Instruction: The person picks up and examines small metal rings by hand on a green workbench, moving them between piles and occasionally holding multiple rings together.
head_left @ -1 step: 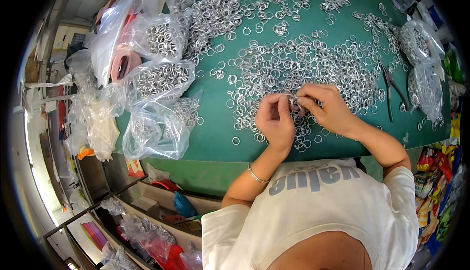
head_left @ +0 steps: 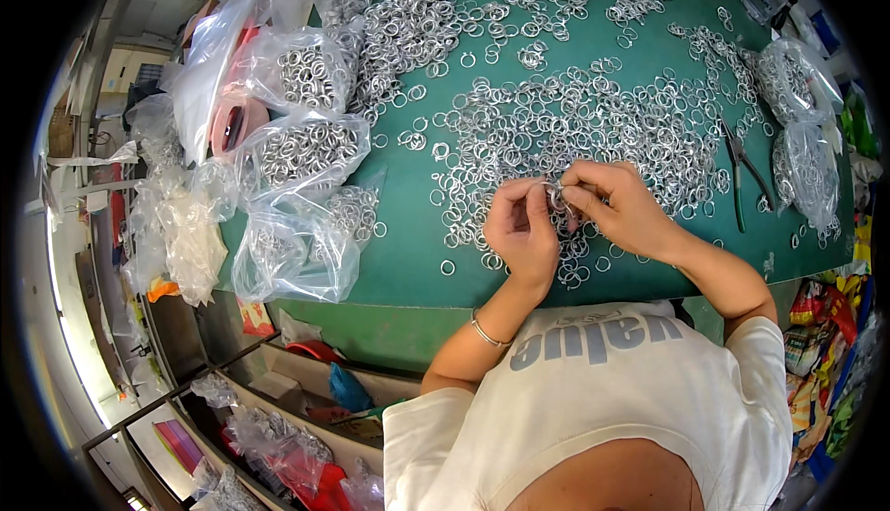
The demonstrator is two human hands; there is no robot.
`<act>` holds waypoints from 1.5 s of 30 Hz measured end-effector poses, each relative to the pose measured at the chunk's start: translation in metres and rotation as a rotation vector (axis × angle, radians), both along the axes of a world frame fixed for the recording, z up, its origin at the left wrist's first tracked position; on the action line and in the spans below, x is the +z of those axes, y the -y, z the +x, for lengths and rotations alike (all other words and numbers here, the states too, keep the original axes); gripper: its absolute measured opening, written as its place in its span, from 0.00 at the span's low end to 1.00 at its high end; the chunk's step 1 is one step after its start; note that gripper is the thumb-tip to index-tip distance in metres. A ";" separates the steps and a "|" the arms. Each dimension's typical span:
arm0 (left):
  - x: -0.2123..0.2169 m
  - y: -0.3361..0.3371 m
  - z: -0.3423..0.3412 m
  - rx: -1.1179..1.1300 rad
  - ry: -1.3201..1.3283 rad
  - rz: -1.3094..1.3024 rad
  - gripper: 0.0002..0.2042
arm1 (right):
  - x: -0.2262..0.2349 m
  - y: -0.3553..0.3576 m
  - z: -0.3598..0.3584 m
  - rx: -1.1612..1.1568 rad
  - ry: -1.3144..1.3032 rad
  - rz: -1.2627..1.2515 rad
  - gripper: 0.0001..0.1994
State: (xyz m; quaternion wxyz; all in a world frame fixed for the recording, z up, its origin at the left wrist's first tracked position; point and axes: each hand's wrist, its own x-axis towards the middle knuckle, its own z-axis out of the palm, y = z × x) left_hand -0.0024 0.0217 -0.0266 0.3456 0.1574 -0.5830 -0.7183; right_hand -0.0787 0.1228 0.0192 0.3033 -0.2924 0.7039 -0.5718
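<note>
Many silver metal rings (head_left: 603,112) lie spread over the green tabletop (head_left: 408,251) in a broad, loose layer. Just above its near edge, my left hand (head_left: 524,228) pinches a small metal ring (head_left: 554,192) between thumb and fingers. My right hand (head_left: 619,207) meets it from the other side, its thumb and fingertips closed on the same ring. The fingertips partly hide the ring, so its exact form cannot be made out. More rings lie on the table right under and around both hands.
Clear plastic bags of rings (head_left: 311,154) stand along the left side. Other ring-filled bags (head_left: 805,163) sit at the right edge, beside green-handled pliers (head_left: 739,172). A denser heap of rings (head_left: 403,33) lies at the far left. Below the table is an open drawer (head_left: 278,376) with bags inside.
</note>
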 end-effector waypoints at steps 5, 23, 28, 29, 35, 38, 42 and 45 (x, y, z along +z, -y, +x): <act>0.001 0.010 0.000 -0.134 0.096 0.021 0.03 | -0.004 0.000 0.000 -0.035 0.219 -0.032 0.03; 0.003 0.009 0.004 -0.375 0.154 0.935 0.06 | -0.034 0.002 0.009 -0.149 -0.917 -0.120 0.08; -0.013 0.032 0.003 -0.276 0.210 1.065 0.03 | -0.020 -0.004 0.006 -0.124 -0.916 -0.180 0.05; -0.011 0.030 0.004 -0.247 0.192 0.972 0.04 | -0.019 -0.004 0.003 -0.142 -0.801 -0.142 0.03; 0.007 0.031 0.003 -0.199 0.346 0.278 0.12 | -0.027 -0.007 -0.004 -0.162 0.068 -0.120 0.06; 0.009 0.025 0.007 -0.262 0.309 0.065 0.15 | -0.026 -0.006 -0.004 -0.140 0.229 -0.137 0.06; 0.005 0.016 0.005 -0.371 0.291 -0.207 0.18 | -0.020 -0.006 -0.001 -0.104 0.150 -0.057 0.05; 0.004 0.018 0.008 -0.376 0.390 -0.259 0.14 | -0.019 -0.008 0.001 -0.127 0.060 -0.031 0.05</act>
